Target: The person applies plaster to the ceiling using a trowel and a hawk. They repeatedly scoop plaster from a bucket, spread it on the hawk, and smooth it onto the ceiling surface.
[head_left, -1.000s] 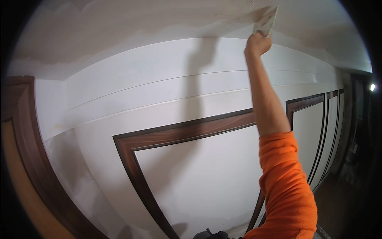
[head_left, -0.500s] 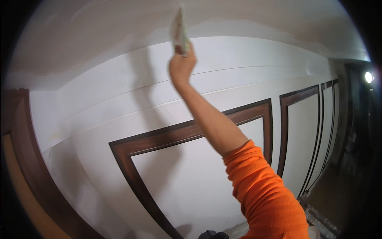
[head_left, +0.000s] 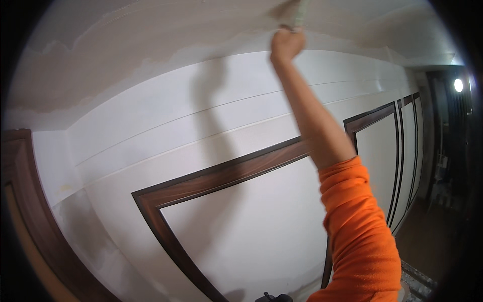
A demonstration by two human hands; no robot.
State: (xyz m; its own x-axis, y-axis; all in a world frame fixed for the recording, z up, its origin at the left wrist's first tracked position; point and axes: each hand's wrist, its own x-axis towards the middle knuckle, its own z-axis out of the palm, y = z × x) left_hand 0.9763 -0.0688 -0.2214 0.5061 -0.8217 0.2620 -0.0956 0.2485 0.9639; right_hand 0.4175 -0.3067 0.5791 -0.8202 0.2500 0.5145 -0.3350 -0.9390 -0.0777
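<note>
My right hand [head_left: 289,44] is raised overhead at the top of the view, its fingers closed around a broad putty knife [head_left: 300,14]. The blade is partly cut off by the top edge and blurred, and it lies up against the ceiling [head_left: 151,32]. Uneven beige and whitish patches of filler cover that surface. An orange sleeve [head_left: 362,226] is pushed up to the elbow of my right arm. My left hand is out of the picture.
Below the ceiling runs a white wall [head_left: 151,131] with brown wooden panel frames [head_left: 216,176]. A brown door frame [head_left: 30,191] stands at left. A black object [head_left: 272,297] shows at the bottom edge. A bright lamp [head_left: 458,85] glows at far right.
My right hand has swept right and slightly upward with the putty knife, along the ceiling. The view has shifted a little, so more of the ceiling shows.
</note>
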